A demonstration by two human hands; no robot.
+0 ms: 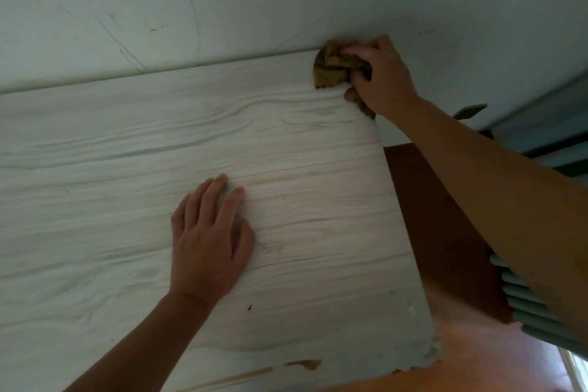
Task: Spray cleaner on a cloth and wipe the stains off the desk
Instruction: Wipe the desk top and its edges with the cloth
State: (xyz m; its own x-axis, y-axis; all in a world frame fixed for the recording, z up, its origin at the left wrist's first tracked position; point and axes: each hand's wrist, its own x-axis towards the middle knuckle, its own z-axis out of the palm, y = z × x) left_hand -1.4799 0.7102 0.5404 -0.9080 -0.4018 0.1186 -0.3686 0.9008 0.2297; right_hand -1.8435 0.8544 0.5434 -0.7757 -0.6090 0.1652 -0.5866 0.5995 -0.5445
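Cloth [334,68] half-hidden under right hand [380,76]

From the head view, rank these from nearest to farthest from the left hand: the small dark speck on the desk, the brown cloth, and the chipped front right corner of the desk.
Measured from the left hand, flat on the desk:
1. Small dark speck, just below the hand toward the front edge.
2. Brown cloth, at the back right corner under the right hand.
3. Chipped front right corner, at the near right.

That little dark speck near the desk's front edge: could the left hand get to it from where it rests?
Probably yes. The left hand lies flat on the desk, the speck close beside its wrist, nothing between.
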